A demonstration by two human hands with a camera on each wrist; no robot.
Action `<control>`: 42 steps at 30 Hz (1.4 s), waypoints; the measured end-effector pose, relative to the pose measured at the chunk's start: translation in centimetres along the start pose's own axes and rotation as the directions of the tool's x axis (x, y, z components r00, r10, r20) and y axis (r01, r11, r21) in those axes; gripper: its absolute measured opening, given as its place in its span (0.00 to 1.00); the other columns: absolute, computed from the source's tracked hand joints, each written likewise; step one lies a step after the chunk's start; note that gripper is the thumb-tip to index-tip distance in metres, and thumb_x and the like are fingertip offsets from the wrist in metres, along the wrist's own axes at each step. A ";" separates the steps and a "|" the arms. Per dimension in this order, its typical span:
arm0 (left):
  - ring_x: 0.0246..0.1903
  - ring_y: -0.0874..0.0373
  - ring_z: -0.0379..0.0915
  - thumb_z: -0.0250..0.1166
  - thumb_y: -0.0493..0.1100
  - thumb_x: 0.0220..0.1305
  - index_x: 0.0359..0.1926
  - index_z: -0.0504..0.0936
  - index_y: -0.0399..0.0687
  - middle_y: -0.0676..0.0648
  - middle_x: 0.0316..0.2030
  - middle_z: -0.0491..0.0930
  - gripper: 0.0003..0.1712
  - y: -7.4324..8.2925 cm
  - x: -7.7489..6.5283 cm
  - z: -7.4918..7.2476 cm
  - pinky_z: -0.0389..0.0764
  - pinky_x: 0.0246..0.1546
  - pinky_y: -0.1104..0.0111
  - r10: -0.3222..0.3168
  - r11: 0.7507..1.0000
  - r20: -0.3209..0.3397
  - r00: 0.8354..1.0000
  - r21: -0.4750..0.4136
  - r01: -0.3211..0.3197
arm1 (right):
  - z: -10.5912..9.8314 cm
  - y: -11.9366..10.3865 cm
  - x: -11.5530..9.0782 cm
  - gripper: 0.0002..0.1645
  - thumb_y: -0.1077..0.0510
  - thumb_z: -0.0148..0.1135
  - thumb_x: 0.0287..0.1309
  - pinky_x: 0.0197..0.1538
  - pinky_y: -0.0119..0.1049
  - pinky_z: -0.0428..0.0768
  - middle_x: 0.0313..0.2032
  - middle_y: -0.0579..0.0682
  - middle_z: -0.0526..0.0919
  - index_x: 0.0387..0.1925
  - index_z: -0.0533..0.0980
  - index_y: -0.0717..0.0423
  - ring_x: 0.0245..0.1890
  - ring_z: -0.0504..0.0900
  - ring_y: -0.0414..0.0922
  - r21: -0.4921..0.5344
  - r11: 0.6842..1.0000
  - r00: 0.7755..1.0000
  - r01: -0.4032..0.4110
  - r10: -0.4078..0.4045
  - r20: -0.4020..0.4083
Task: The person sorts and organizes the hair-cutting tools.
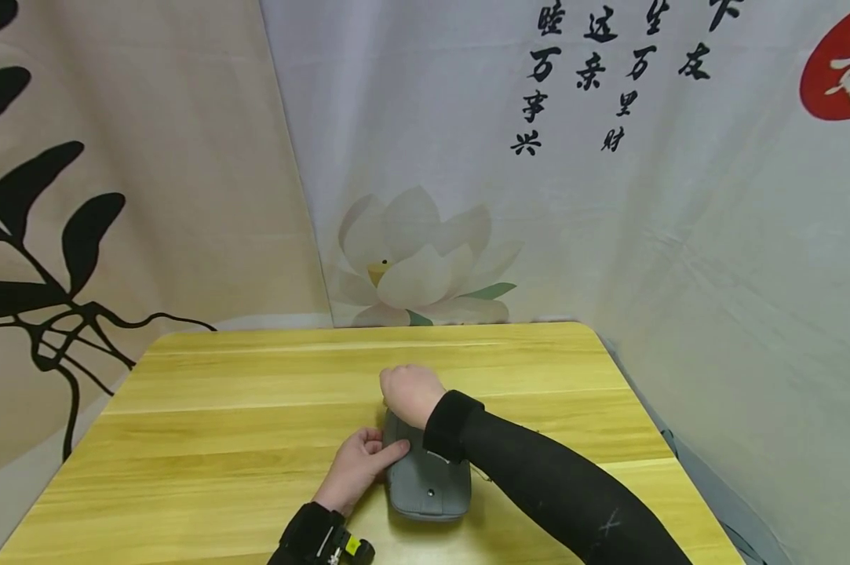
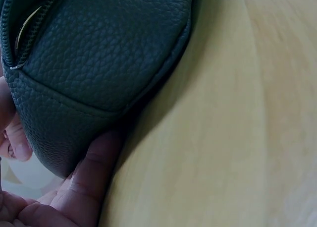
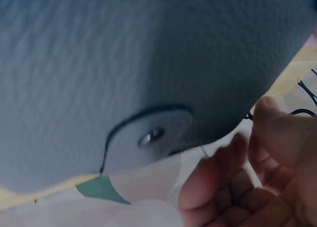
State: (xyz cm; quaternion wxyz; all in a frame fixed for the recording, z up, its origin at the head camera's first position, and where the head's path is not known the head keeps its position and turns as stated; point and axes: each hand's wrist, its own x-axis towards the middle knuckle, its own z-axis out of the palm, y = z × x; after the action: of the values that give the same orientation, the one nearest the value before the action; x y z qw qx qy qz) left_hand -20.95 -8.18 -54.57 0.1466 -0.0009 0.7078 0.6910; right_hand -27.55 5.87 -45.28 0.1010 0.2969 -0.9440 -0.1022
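A grey pebbled-leather zip pouch (image 1: 428,490) lies lengthwise on the table, a small metal stud near its near end. My left hand (image 1: 357,468) grips its left side, the thumb over the top and fingers low against the side. At the far end, my right hand (image 1: 412,395) has its fingers curled, and its forearm crosses above the pouch. The right wrist view shows the thumb and fingers (image 3: 270,138) pinching the zipper pull (image 3: 248,116) at the pouch's edge. Part of the zipper (image 2: 37,26) is parted in the left wrist view, with a thin gold-coloured edge inside.
The pouch is on a yellow wood-grain table (image 1: 255,400) with rounded far corners. Behind it hangs a pale printed curtain (image 1: 425,141) with a lotus and dark writing. A dark plant print (image 1: 36,259) is on the left.
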 end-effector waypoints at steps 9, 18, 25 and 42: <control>0.38 0.58 0.86 0.76 0.51 0.67 0.61 0.70 0.32 0.42 0.43 0.88 0.36 0.1 0.0 0.0 0.86 0.37 0.67 -0.006 1.000 -0.021 1.000 0.010 0.006 | 0.7 -0.4 0.5 0.13 0.42 0.67 0.73 0.42 0.38 0.86 0.38 0.45 0.91 0.47 0.88 0.43 0.38 0.86 0.45 -0.019 0.998 0.997 -0.052 0.053 0.052; 0.38 0.58 0.85 0.75 0.49 0.67 0.61 0.71 0.29 0.39 0.44 0.88 0.35 0.0 0.2 0.1 0.85 0.36 0.66 0.018 0.999 -0.047 0.999 0.033 -0.016 | 0.8 -0.5 0.3 0.11 0.46 0.63 0.77 0.34 0.33 0.83 0.30 0.41 0.91 0.41 0.88 0.42 0.31 0.86 0.42 -0.081 0.997 0.999 -0.003 -0.001 -0.042; 0.39 0.57 0.86 0.75 0.49 0.69 0.62 0.70 0.29 0.38 0.46 0.88 0.35 -0.2 0.4 0.1 0.86 0.38 0.65 0.014 0.999 -0.034 0.999 0.029 -0.013 | 1.5 -0.2 0.6 0.10 0.45 0.64 0.76 0.37 0.33 0.86 0.34 0.41 0.92 0.47 0.88 0.40 0.34 0.87 0.42 -0.091 0.996 0.998 -0.006 0.001 -0.058; 0.39 0.57 0.84 0.75 0.48 0.69 0.62 0.70 0.29 0.39 0.46 0.87 0.35 -0.2 0.2 0.3 0.84 0.38 0.66 0.009 0.999 -0.042 0.999 0.043 -0.007 | 2.1 0.4 1.0 0.09 0.48 0.67 0.75 0.40 0.35 0.89 0.40 0.44 0.92 0.48 0.88 0.44 0.38 0.89 0.43 0.057 0.995 0.994 -0.083 0.087 -0.066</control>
State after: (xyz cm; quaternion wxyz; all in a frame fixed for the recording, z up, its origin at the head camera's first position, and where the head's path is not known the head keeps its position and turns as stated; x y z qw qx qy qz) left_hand -21.06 -7.88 -54.82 0.1291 -0.0094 0.7255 0.6760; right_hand -29.08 5.92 -47.03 0.1292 0.2624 -0.9543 -0.0618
